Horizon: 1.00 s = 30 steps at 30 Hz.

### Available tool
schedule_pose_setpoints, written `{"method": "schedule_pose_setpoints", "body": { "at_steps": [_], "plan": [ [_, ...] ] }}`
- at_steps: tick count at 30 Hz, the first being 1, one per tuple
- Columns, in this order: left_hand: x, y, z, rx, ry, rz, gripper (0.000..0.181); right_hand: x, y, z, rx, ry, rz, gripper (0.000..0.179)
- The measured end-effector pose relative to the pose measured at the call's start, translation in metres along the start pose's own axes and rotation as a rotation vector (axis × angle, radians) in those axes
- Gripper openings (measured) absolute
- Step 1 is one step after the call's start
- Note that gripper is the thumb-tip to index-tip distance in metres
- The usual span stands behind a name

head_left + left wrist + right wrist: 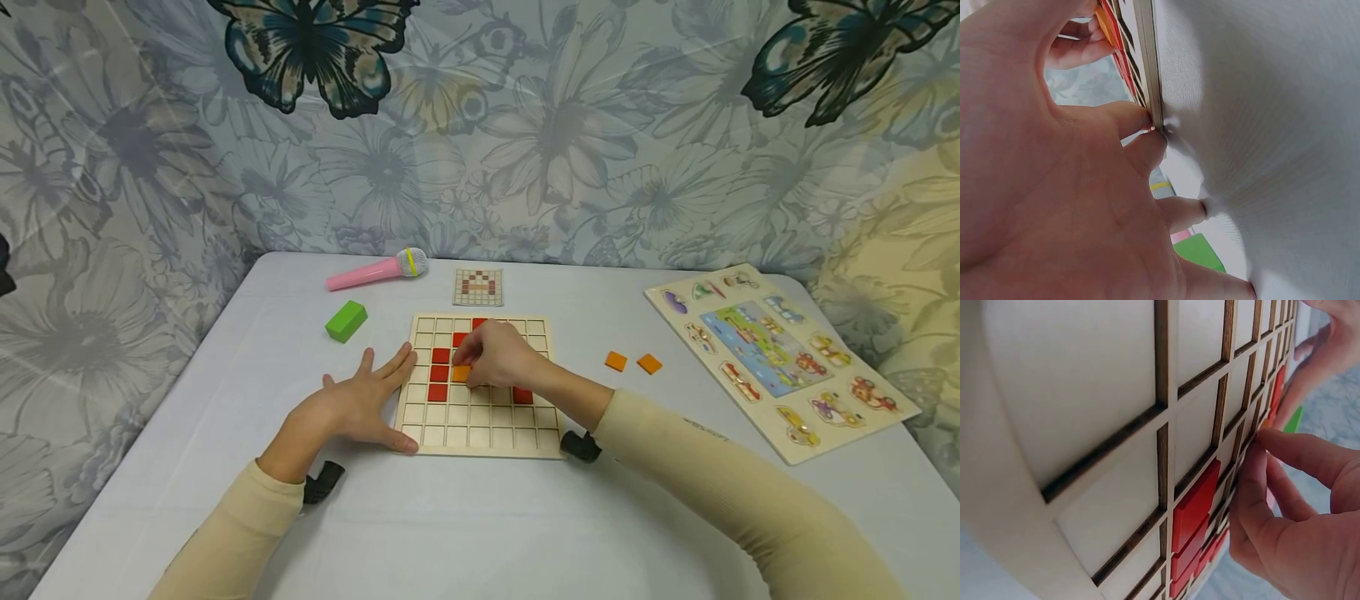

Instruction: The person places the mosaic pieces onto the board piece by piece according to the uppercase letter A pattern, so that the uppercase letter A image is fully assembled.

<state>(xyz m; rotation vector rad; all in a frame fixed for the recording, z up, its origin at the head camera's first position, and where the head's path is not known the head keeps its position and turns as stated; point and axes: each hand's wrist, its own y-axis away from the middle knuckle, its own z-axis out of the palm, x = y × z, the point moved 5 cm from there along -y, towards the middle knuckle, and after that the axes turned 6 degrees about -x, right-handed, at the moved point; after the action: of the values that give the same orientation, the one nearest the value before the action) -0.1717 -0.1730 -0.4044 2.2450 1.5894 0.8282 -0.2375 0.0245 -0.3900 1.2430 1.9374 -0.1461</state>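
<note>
A wooden grid board [480, 437] lies on the table with red square tiles [438, 374] set in several of its cells. Over its middle, my right hand [501, 354] pinches an orange square tile [461, 374], just right of a red one. From the right wrist, thumb and forefinger meet low at the grid, and only a sliver of orange shows. My left hand [360, 407] has its fingers spread, its thumb and fingertips at the board's left edge. In the left wrist view, that palm [1072, 200] stands beside the board's side [1149, 56].
Two loose orange tiles [617, 361] lie right of the board. Behind it is a small pattern card [478, 287]. A green block [347, 322] and a pink toy microphone [375, 271] are at the left, and a picture puzzle board [795, 433] rests at the right.
</note>
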Motion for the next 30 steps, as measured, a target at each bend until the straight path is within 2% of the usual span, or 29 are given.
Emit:
{"method": "schedule_pose_setpoints", "body": {
  "at_steps": [8,13,23,30],
  "plan": [
    [0.000,-0.001,0.000,-0.001,0.003,-0.003,0.132,0.000,-0.002,0.000,0.009,0.013,-0.013,0.026],
    [0.000,-0.001,0.000,-0.002,0.002,-0.003,0.132,0.002,0.000,0.000,0.001,-0.017,-0.025,0.027],
    [-0.001,-0.002,0.001,0.001,0.010,-0.009,0.133,0.009,0.017,-0.013,-0.013,-0.082,-0.061,0.022],
    [0.000,-0.001,0.001,-0.004,0.008,-0.012,0.133,0.026,0.030,-0.024,0.017,-0.139,-0.049,0.020]
  ]
}}
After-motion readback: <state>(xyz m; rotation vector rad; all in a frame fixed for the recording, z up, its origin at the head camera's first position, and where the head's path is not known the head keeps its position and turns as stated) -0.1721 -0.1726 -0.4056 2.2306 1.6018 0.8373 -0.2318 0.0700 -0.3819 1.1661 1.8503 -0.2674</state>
